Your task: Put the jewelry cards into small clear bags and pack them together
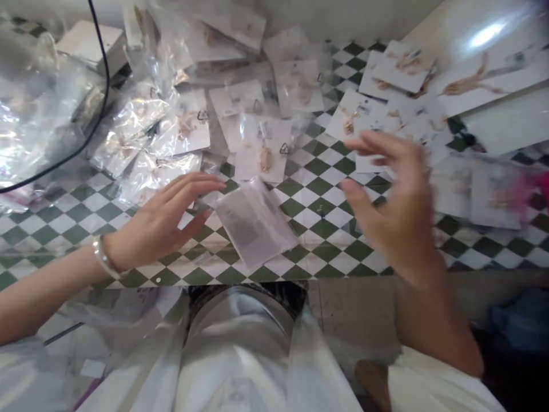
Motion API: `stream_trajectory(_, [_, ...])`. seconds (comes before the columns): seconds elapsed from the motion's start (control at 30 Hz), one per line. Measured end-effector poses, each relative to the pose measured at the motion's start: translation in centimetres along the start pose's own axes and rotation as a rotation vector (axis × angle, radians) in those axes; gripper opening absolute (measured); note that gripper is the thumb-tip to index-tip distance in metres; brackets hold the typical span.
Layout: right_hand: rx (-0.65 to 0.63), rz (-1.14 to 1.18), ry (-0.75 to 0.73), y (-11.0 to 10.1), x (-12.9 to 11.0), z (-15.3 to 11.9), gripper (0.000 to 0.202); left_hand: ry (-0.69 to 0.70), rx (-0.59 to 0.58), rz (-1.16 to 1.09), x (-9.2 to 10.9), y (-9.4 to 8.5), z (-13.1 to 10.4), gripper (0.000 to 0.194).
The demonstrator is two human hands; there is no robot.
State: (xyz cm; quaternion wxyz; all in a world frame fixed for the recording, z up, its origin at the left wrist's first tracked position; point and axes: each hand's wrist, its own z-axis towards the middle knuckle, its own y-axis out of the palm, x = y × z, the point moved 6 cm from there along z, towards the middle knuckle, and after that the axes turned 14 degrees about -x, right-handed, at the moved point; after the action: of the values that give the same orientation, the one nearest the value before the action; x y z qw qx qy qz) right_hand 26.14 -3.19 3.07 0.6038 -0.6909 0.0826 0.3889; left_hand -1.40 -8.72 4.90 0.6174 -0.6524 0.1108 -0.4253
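My left hand (pixel 165 220), with a pale bangle (pixel 104 257) on its wrist, is just left of a clear plastic bag (pixel 257 226) lying near the table's front edge. Its fingers are stretched out and hold nothing. On the other side my right hand (pixel 392 200), blurred by motion, has thumb and fingers apart with nothing between them. It is just in front of white cards with gold-coloured jewellery (pixel 349 120). Behind the clear bag lies a bagged card with a gold-coloured piece (pixel 263 157).
Many bagged cards (pixel 186 123) and crumpled plastic (pixel 30 109) cover the back left of the green-and-white checked table (pixel 321 217). A black cable (pixel 107 74) curves across the left. At the right lie more bagged cards (pixel 495 194) beside something pink (pixel 521 191).
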Motion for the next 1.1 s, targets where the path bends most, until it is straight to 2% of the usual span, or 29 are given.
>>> stream_trajectory(0.13, [-0.054,0.128,0.037,2.1,4.5,5.4,0.057,-0.090,0.064,0.102,-3.7,0.2,4.4,0.041])
stream_trajectory(0.2, [-0.067,0.230,0.103,3.2,6.6,8.0,0.055,-0.142,0.089,0.062,-5.9,0.8,6.6,0.051])
stream_trajectory(0.23, [-0.069,0.290,0.122,3.6,7.2,9.0,0.054,-0.156,0.137,0.037,-6.8,1.0,7.6,0.055])
stream_trajectory(0.33, [-0.094,0.451,0.133,4.6,6.8,10.9,0.048,-0.243,0.246,-0.033,-9.1,2.0,9.7,0.061])
stream_trajectory(0.43, [-0.085,0.569,0.129,4.9,5.5,11.6,0.049,-0.273,0.285,-0.112,-10.0,2.7,10.6,0.062])
stream_trajectory(0.6, [-0.014,0.667,0.068,3.8,4.1,11.8,0.056,-0.215,0.409,-0.285,-9.2,1.6,10.2,0.060])
stream_trajectory(0.7, [-0.049,0.643,0.014,3.4,3.4,12.0,0.058,-0.206,0.364,-0.469,-9.1,1.5,10.3,0.050])
stream_trajectory(0.77, [-0.056,0.595,-0.031,3.0,2.8,12.1,0.057,-0.222,0.367,-0.498,-9.7,1.2,10.3,0.040])
stream_trajectory(0.83, [0.032,0.543,-0.092,1.8,2.1,11.8,0.052,-0.228,0.407,-0.453,-10.7,0.1,10.0,0.040])
stream_trajectory(0.9, [0.163,0.486,-0.138,0.3,1.3,10.5,0.043,-0.173,0.459,-0.384,-11.8,-1.7,9.6,0.040])
stream_trajectory(0.93, [0.182,0.446,-0.149,-0.2,0.7,9.7,0.040,-0.132,0.479,-0.349,-12.3,-2.7,9.4,0.040])
stream_trajectory(0.97, [0.139,0.398,-0.161,-0.2,-0.1,8.7,0.040,-0.075,0.521,-0.324,-12.7,-3.9,9.1,0.041])
stream_trajectory(1.0, [0.041,0.337,-0.178,0.3,-1.1,7.6,0.042,-0.052,0.526,-0.312,-13.0,-4.9,8.8,0.040])
stream_trajectory(1.07, [-0.202,0.162,-0.238,2.3,-3.3,4.9,0.051,-0.014,0.478,-0.289,-12.9,-6.1,8.4,0.043])
stream_trajectory(1.1, [-0.286,0.042,-0.260,3.5,-4.2,3.4,0.054,-0.004,0.419,-0.272,-12.4,-6.3,8.3,0.046])
